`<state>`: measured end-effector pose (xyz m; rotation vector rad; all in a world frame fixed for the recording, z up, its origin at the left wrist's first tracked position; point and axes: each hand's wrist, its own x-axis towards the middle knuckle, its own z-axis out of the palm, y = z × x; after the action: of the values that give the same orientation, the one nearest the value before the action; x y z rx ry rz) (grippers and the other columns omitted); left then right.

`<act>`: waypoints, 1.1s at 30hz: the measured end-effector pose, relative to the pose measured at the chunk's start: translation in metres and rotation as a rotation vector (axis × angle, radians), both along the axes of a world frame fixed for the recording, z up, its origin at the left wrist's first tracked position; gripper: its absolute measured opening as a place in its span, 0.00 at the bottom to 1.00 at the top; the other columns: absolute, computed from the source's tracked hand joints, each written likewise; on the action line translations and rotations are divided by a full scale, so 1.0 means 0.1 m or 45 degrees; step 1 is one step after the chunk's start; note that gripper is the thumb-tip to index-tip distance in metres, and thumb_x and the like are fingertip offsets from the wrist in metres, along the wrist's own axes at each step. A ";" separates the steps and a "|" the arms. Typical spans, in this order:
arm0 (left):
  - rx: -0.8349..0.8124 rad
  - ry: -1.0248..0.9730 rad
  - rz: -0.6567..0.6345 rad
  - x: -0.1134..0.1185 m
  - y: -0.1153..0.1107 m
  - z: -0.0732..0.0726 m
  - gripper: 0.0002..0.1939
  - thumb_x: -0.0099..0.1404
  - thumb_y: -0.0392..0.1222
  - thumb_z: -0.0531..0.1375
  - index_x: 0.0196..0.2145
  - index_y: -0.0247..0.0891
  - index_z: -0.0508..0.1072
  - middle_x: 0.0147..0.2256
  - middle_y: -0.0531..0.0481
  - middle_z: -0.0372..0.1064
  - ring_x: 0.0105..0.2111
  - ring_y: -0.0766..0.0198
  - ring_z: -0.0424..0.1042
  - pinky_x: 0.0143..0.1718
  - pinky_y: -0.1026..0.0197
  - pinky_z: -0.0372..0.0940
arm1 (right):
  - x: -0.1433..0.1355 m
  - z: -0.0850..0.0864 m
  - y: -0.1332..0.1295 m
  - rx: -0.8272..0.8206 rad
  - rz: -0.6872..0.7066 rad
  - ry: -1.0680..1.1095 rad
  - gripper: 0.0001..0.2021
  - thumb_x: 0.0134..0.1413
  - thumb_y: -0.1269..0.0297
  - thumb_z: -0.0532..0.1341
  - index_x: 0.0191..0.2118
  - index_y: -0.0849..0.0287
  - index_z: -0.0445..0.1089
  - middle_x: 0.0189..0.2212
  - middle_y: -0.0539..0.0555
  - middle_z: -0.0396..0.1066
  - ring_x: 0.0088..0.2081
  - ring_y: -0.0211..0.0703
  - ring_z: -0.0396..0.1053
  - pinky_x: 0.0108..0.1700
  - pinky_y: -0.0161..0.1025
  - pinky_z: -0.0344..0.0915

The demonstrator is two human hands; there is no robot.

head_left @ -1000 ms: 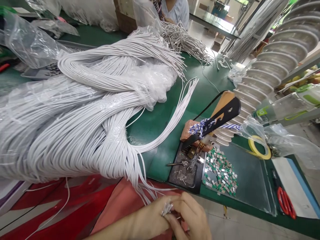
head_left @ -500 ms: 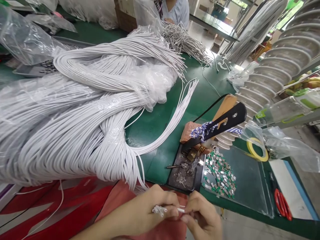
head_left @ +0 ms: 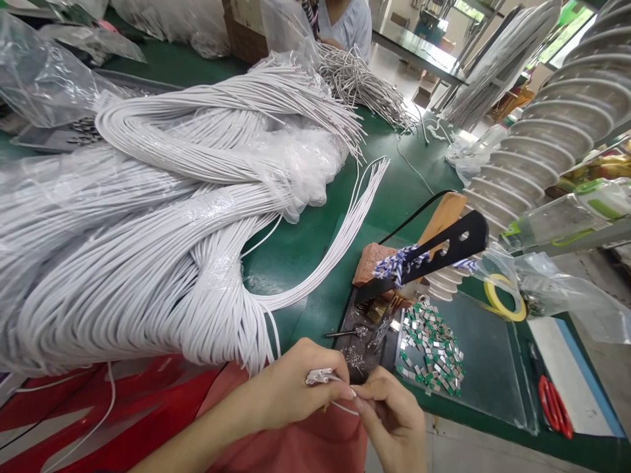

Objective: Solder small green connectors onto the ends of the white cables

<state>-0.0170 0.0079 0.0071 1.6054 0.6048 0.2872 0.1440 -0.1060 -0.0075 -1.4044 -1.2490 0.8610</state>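
My left hand (head_left: 308, 384) is closed around a small bunch of white cables (head_left: 319, 376), whose cut ends poke out at the thumb side. My right hand (head_left: 392, 417) pinches the tip of one white cable right beside the left thumb; the fingers cover most of that tip. Both hands are over my lap, just in front of the bench edge. Left of them lies a large bundle of white cables (head_left: 123, 276), with a thinner strand (head_left: 330, 269) curving out across the green bench (head_left: 310, 322).
Beyond my hands, a dark tray (head_left: 362, 355) holds solder bits under a black bracket (head_left: 434, 253) tied to a brick (head_left: 372, 263). Small green-and-silver boards (head_left: 431, 348) lie to the right, near red-handled scissors (head_left: 556, 404) and yellow tape (head_left: 505, 299). A ribbed duct (head_left: 547, 131) hangs above. A person (head_left: 345, 26) sits opposite.
Both hands have moved slightly up and closer together. The white cable tip that showed between them is now mostly covered by the right fingers. The view has shifted a little.
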 end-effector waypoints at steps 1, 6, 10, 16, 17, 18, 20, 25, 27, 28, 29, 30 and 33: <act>-0.033 -0.016 0.000 0.00 0.00 0.00 0.09 0.63 0.37 0.61 0.27 0.32 0.76 0.21 0.55 0.68 0.22 0.69 0.64 0.25 0.70 0.58 | 0.00 0.00 0.00 0.018 -0.001 0.000 0.05 0.56 0.71 0.63 0.33 0.55 0.76 0.22 0.47 0.62 0.23 0.35 0.60 0.23 0.32 0.52; -0.133 -0.057 0.059 0.00 0.00 0.01 0.09 0.64 0.38 0.61 0.28 0.32 0.75 0.23 0.54 0.70 0.23 0.68 0.67 0.26 0.70 0.60 | -0.01 0.00 0.02 -0.002 -0.004 -0.014 0.06 0.56 0.72 0.62 0.34 0.55 0.76 0.22 0.47 0.62 0.22 0.35 0.59 0.23 0.31 0.52; -0.136 -0.076 0.096 0.02 -0.01 -0.05 0.06 0.63 0.37 0.62 0.30 0.32 0.77 0.26 0.52 0.73 0.27 0.66 0.70 0.30 0.68 0.64 | -0.03 0.01 0.04 -0.017 -0.027 -0.026 0.05 0.57 0.71 0.62 0.33 0.56 0.74 0.22 0.46 0.61 0.23 0.34 0.58 0.23 0.31 0.51; -0.175 -0.236 0.098 0.00 -0.02 -0.15 0.05 0.64 0.38 0.63 0.32 0.33 0.77 0.35 0.46 0.76 0.36 0.60 0.74 0.40 0.62 0.68 | -0.02 0.04 0.06 -0.077 0.027 -0.049 0.07 0.56 0.72 0.61 0.28 0.58 0.71 0.21 0.45 0.57 0.22 0.34 0.55 0.23 0.32 0.49; -0.163 -0.262 0.068 -0.01 -0.01 -0.15 0.05 0.64 0.38 0.63 0.32 0.33 0.77 0.35 0.45 0.76 0.36 0.59 0.74 0.40 0.62 0.68 | -0.03 0.05 0.06 -0.065 0.050 -0.058 0.07 0.55 0.73 0.60 0.27 0.58 0.70 0.21 0.45 0.57 0.22 0.34 0.55 0.23 0.32 0.48; -0.145 -0.287 0.039 -0.01 0.00 -0.14 0.05 0.64 0.37 0.63 0.32 0.33 0.77 0.35 0.45 0.76 0.36 0.59 0.74 0.41 0.62 0.67 | -0.03 0.06 0.07 -0.051 0.072 -0.069 0.08 0.53 0.75 0.60 0.26 0.58 0.69 0.20 0.45 0.56 0.22 0.34 0.55 0.24 0.32 0.48; -0.116 -0.325 0.015 -0.01 0.01 -0.13 0.05 0.64 0.37 0.63 0.32 0.33 0.78 0.35 0.46 0.75 0.36 0.60 0.74 0.40 0.62 0.67 | -0.05 0.07 0.08 -0.027 0.060 -0.093 0.09 0.51 0.77 0.59 0.25 0.58 0.68 0.20 0.44 0.53 0.22 0.33 0.53 0.24 0.32 0.47; -0.104 -0.336 0.028 -0.01 0.04 -0.12 0.05 0.64 0.36 0.63 0.31 0.33 0.78 0.35 0.47 0.73 0.36 0.62 0.73 0.39 0.64 0.66 | -0.06 0.08 0.09 -0.075 0.022 -0.154 0.07 0.53 0.76 0.58 0.28 0.58 0.67 0.22 0.44 0.55 0.22 0.33 0.54 0.24 0.31 0.49; -0.100 -0.339 0.026 -0.01 0.05 -0.12 0.06 0.65 0.36 0.62 0.30 0.33 0.77 0.34 0.47 0.73 0.35 0.62 0.73 0.38 0.64 0.65 | -0.03 0.10 0.08 -0.149 0.076 -0.167 0.06 0.57 0.73 0.58 0.30 0.58 0.69 0.24 0.46 0.58 0.24 0.34 0.56 0.25 0.31 0.51; -0.098 -0.342 0.022 -0.02 0.05 -0.12 0.06 0.65 0.36 0.62 0.30 0.33 0.77 0.34 0.47 0.72 0.35 0.62 0.72 0.38 0.65 0.65 | -0.02 0.11 0.08 -0.190 0.111 -0.170 0.06 0.58 0.72 0.57 0.31 0.58 0.69 0.24 0.46 0.59 0.25 0.34 0.58 0.25 0.31 0.51; -0.094 -0.343 0.015 -0.02 0.05 -0.12 0.07 0.65 0.37 0.62 0.30 0.33 0.77 0.33 0.47 0.72 0.34 0.62 0.72 0.37 0.65 0.65 | 0.00 0.12 0.08 -0.227 0.144 -0.171 0.06 0.59 0.71 0.57 0.31 0.58 0.69 0.25 0.47 0.60 0.25 0.35 0.58 0.25 0.31 0.51; -0.090 -0.342 0.010 -0.01 0.06 -0.12 0.07 0.65 0.37 0.62 0.30 0.33 0.77 0.33 0.47 0.72 0.34 0.62 0.72 0.37 0.65 0.65 | 0.01 0.13 0.08 -0.259 0.171 -0.170 0.06 0.60 0.70 0.56 0.32 0.58 0.69 0.26 0.48 0.61 0.26 0.35 0.59 0.25 0.31 0.51; -0.104 -0.353 0.002 -0.01 0.06 -0.12 0.06 0.65 0.36 0.62 0.30 0.33 0.77 0.32 0.48 0.73 0.34 0.63 0.72 0.37 0.65 0.65 | 0.02 0.15 0.08 -0.287 0.209 -0.163 0.06 0.61 0.69 0.55 0.33 0.58 0.67 0.28 0.49 0.61 0.27 0.35 0.59 0.26 0.32 0.51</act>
<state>-0.0180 0.0140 -0.0053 1.4550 0.3994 0.4718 0.1463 -0.0977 0.0074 -1.5710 -1.4136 1.0648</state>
